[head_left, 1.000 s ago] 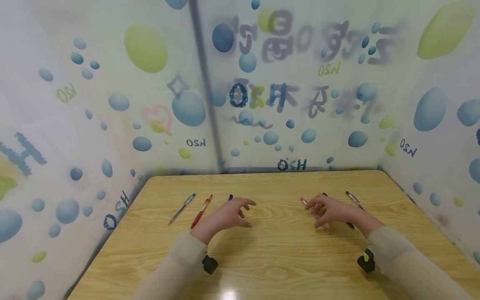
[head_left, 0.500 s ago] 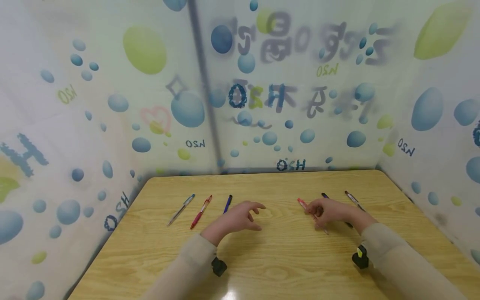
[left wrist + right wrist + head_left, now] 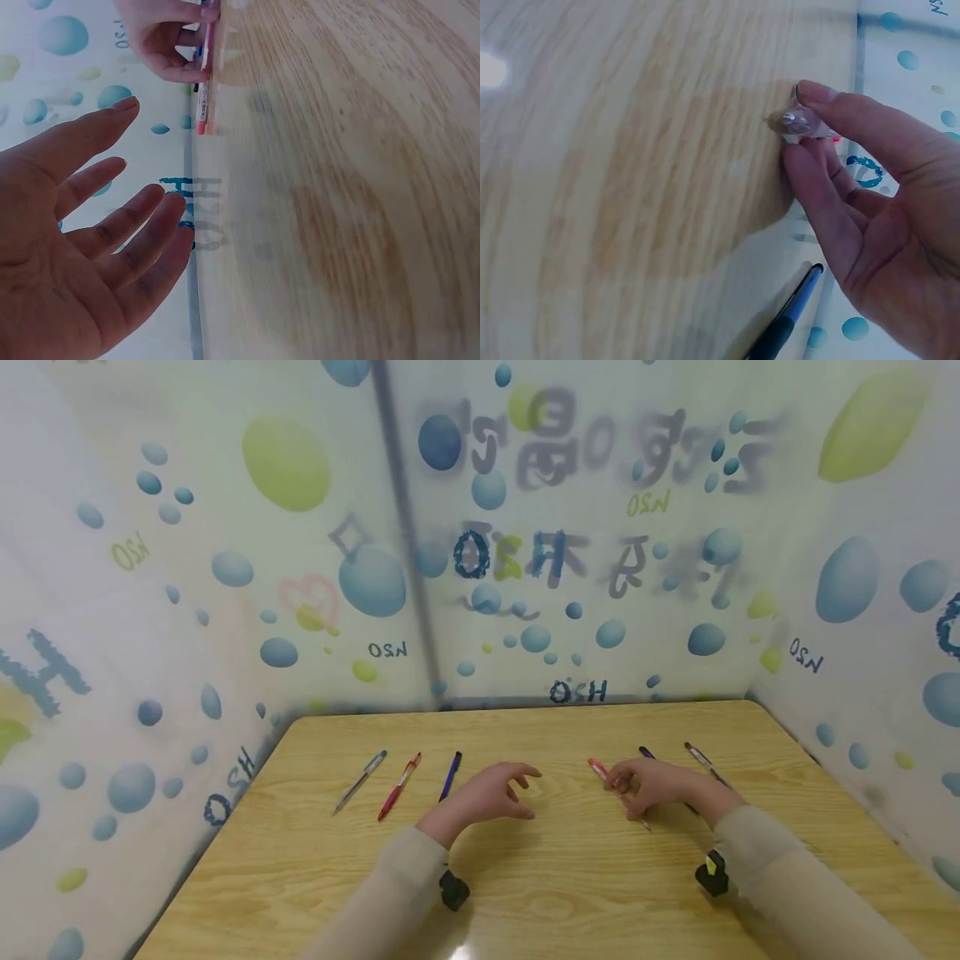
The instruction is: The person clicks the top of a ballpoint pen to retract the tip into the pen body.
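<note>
My right hand (image 3: 656, 783) pinches a pen (image 3: 597, 768) with a red end and a clear barrel, thumb on one side and fingers on the other. In the right wrist view the pen's clear tip (image 3: 793, 121) points out between thumb and fingers. The left wrist view shows its red end (image 3: 201, 126) jutting past the fingers. My left hand (image 3: 495, 793) hovers over the table with fingers spread and relaxed, holding nothing. Just left of it lies a blue pen (image 3: 451, 775), its lower part hidden by that hand.
Further left on the wooden table (image 3: 555, 893) lie a red pen (image 3: 399, 787) and a clear pen with a blue end (image 3: 360, 782). Beside the right hand are a dark pen (image 3: 780, 330) and a brown-ended clear pen (image 3: 705, 762). A bubble-patterned curtain (image 3: 525, 610) encloses the back and sides.
The right hand's fingers have closed on the red-ended pen. My left hand has drifted right, uncovering more of the blue pen.
</note>
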### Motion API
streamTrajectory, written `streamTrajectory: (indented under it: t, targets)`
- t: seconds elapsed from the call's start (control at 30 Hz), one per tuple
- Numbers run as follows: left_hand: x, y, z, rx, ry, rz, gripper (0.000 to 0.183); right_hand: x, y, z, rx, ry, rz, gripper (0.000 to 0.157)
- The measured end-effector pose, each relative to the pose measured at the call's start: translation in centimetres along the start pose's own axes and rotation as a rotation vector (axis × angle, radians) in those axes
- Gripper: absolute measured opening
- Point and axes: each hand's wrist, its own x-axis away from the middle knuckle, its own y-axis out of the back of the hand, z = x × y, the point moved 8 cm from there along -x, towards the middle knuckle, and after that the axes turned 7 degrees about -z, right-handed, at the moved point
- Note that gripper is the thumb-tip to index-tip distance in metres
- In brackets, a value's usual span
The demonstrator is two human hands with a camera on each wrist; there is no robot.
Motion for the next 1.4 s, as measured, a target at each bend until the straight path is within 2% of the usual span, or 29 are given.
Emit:
streamTrajectory:
  t: [0.23, 0.4, 0.57, 0.73, 0.9, 1.13, 1.4]
  targets:
    - [-0.6, -0.5, 0.0, 0.029, 0.012, 0.001, 0.057, 0.3, -0.3, -0.2, -0.095, -0.165, 0.038, 0.049]
    - [-0.9, -0.8, 0.1, 0.037, 0.014, 0.006, 0.057, 0.6, -0.2, 0.1, -0.118, -0.197, 0.043, 0.046]
    - [-0.8, -0.5, 0.0, 0.048, 0.003, 0.001, 0.057, 0.7, -0.1, 0.6, -0.111, -0.185, 0.025, 0.051]
    - [-0.9, -0.3, 0.0, 0.058, -0.005, -0.011, 0.057, 0.9, 0.0, 2.2, -0.2, -0.073, 0.007, 0.057]
    - [-0.9, 0.1, -0.4, 0.081, -0.012, -0.029, 0.057, 1.4, 0.1, 4.4, -0.28, 0.051, 0.005, 0.054]
    - [-0.5, 1.3, -1.1, 0.149, -0.009, -0.077, 0.061, 1.8, 0.0, 6.5, -0.363, 0.133, -0.022, 0.048]
    - [-0.3, 2.6, -2.4, 0.203, -0.029, -0.166, 0.073, 2.4, 0.0, 8.8, -0.403, 0.247, -0.059, 0.045]
